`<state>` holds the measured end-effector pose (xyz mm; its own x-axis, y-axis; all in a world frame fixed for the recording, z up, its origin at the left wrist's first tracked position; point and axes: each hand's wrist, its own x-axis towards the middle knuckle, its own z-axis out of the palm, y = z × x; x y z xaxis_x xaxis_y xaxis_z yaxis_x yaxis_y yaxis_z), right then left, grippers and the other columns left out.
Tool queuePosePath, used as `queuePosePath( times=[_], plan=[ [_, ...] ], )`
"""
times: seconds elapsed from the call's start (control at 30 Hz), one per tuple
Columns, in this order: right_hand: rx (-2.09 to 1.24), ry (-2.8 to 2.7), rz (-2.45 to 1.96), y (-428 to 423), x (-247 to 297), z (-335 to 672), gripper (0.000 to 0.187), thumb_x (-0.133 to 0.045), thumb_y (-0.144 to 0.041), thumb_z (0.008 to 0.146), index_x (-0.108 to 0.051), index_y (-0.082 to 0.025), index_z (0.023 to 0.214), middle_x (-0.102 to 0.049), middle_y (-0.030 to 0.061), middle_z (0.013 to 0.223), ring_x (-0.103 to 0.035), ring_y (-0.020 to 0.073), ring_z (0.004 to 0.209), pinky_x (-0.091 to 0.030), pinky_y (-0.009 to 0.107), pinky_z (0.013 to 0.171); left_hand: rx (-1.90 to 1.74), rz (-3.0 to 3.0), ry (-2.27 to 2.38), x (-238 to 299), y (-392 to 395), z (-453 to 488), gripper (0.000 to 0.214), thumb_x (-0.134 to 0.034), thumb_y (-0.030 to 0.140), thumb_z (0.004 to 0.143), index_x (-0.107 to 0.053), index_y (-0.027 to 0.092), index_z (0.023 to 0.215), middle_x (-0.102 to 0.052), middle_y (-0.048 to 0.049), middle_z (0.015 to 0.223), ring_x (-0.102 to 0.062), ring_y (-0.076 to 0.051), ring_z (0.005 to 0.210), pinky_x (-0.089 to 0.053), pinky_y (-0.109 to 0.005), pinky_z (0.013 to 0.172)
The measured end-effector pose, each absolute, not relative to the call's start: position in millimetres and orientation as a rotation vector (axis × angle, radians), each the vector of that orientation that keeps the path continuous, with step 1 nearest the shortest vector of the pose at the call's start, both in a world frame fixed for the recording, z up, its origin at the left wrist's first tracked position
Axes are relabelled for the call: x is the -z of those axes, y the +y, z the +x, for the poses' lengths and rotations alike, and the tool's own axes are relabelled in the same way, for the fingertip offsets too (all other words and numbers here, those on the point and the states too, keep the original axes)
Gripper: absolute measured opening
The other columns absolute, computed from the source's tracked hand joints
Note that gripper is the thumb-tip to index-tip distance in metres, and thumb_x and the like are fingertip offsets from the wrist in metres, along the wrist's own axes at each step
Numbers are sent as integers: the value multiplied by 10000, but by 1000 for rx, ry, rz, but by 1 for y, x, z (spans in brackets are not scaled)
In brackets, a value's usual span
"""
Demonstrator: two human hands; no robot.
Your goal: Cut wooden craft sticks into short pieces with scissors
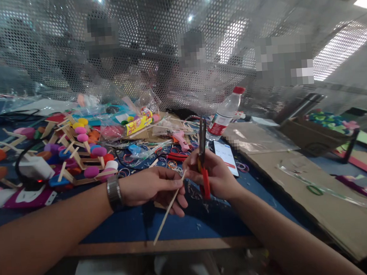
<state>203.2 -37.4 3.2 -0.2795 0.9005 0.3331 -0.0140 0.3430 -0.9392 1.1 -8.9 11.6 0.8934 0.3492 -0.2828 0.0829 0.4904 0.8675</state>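
My left hand (152, 185), with a metal watch at its wrist, pinches a thin pale wooden stick (165, 218) between thumb and finger. The stick slants down toward the table's front edge. In my right hand (219, 174) is a pair of scissors (203, 142) with red and yellow handles, its dark blades pointing up and away from me. The right fingertips meet the upper end of the stick, close to the left thumb. Whether they grip it is hard to see. Small scraps lie on the blue tabletop (124, 230) beneath my hands.
On the left lie wooden stick pieces with colourful rounded lumps (91, 172) and a purple power strip (29, 197) with a white plug. Ahead are a pink glue gun (181, 141), a water bottle (224, 113) and a phone (225, 156). Cardboard (326, 198) covers the right side.
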Motion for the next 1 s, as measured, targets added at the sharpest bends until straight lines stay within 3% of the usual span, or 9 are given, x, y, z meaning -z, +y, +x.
queuePosePath(
  times=[0.17,0.33,0.47,0.63,0.77,1.0],
  plan=[
    [-1093,-1424,-878,-36,-2,201,428,-866,-365,681,-489,-240,841,-642,5,835,-617,156,764,-508,294,667,-511,1025,507,-12,-9,6,379,-840,448,690,-673,119,781,-648,-2,732,-644,-121,643,-534,-266,656],
    [-1163,-1411,-837,-39,-1,197,479,-882,-386,654,-450,-251,811,-636,-25,766,-564,130,629,-452,255,556,-924,980,491,-10,-7,10,311,-865,377,676,-718,126,786,-618,16,721,-518,-51,630,-442,-160,617],
    [-1218,-1495,-843,-42,-1,192,493,-900,-392,619,-464,-241,794,-606,-33,750,-540,120,600,-452,251,554,-910,954,439,-10,-8,9,277,-855,350,698,-710,133,792,-620,5,697,-543,-76,652,-455,-189,652],
    [-1161,-1538,-864,-42,-1,191,407,-871,-362,670,-499,-222,758,-555,-37,720,-543,122,659,-460,248,612,-841,1172,468,-7,-7,11,326,-793,440,754,-695,129,742,-626,-4,714,-538,-86,652,-442,-217,656],
    [-1097,-1530,-882,-43,-3,191,388,-875,-340,668,-517,-213,746,-511,-51,704,-479,97,606,-415,220,554,-858,1290,506,-8,-8,12,309,-817,429,708,-729,133,726,-607,18,668,-490,-76,632,-402,-210,631],
    [-1126,-1541,-927,-45,-2,190,344,-842,-378,706,-569,-220,844,-550,-33,723,-500,110,598,-450,241,549,-809,1419,609,-14,-12,12,318,-773,453,706,-729,152,613,-573,22,561,-422,-93,596,-379,-235,611]
  ],
)
